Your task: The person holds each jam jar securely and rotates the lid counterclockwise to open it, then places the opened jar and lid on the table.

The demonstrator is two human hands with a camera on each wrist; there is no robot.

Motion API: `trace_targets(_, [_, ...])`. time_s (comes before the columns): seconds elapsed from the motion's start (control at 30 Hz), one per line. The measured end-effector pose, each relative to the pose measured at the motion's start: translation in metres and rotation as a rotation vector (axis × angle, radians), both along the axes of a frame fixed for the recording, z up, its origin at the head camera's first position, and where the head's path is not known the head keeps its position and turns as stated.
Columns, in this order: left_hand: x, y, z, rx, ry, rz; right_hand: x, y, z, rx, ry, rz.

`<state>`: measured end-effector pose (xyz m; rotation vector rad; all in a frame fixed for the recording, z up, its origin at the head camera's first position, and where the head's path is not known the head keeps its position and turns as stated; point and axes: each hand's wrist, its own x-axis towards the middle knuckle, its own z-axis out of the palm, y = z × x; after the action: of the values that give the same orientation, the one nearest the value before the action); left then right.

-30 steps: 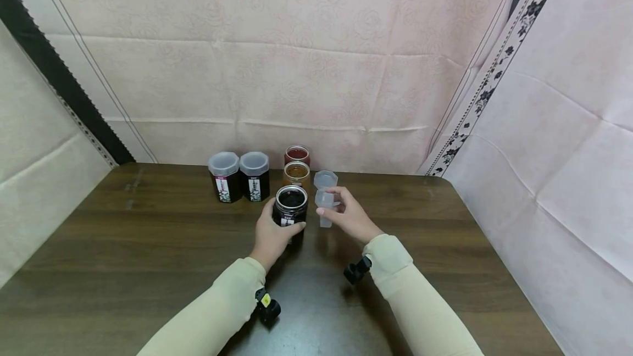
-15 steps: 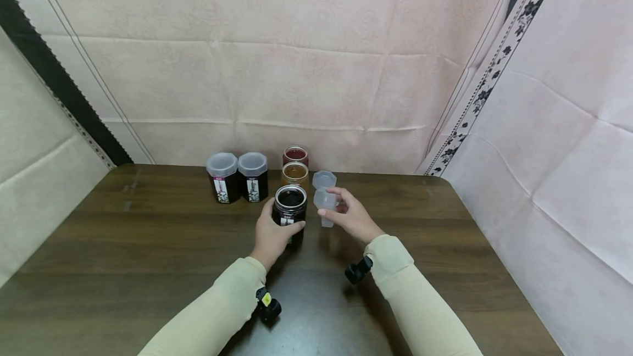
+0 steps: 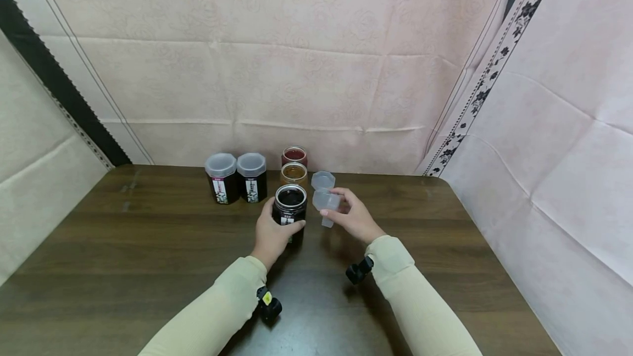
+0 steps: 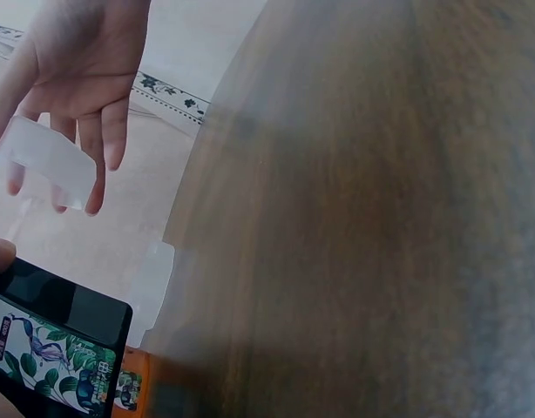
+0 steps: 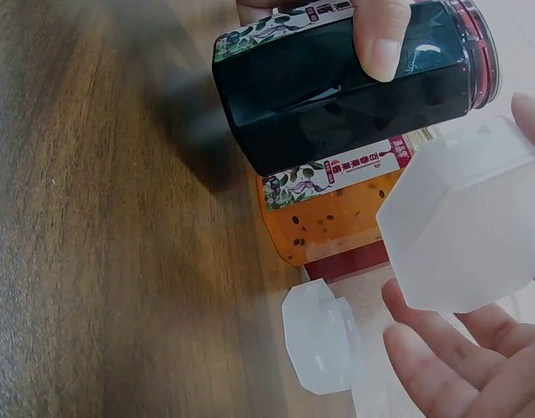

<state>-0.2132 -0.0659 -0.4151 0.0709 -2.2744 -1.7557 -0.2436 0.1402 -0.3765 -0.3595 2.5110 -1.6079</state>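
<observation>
My left hand (image 3: 275,235) grips a dark glass jar (image 3: 290,214) around its side, thumb across the front. The jar's round mouth is uncovered, and its label shows in the left wrist view. To its right, my right hand (image 3: 352,216) pinches a translucent angular plastic lid (image 3: 326,200), which hangs beside the jar apart from its rim. In the right wrist view the lid (image 5: 468,218) has its fingers spread below it. Behind the gripped jar stand an amber jar (image 3: 294,171) and a red one (image 3: 294,154), both uncovered, in a row. Another translucent lid (image 3: 323,179) stands beside the amber jar.
Two dark jars (image 3: 221,183) with translucent lids on stand side by side at the back left. A further translucent piece (image 3: 327,223) shows below the held lid. The wooden table (image 3: 148,268) ends at pale cloth (image 3: 306,70) behind and at both sides.
My right hand has shifted slightly to the right with the lid, which has tilted a little. My left hand keeps its grip on the dark jar, nearly still.
</observation>
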Motion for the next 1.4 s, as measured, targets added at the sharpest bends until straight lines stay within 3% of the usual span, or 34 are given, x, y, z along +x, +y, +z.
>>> trace_targets(0.5, [-0.003, 0.002, -0.002, -0.003, 0.000, 0.015, 0.002, 0.004, -0.003, 0.034, 0.024, -0.014])
trace_targets(1.4, [-0.011, 0.004, -0.006, 0.045, -0.024, 0.011, 0.000, 0.005, -0.018, -0.019, -0.032, -0.121])
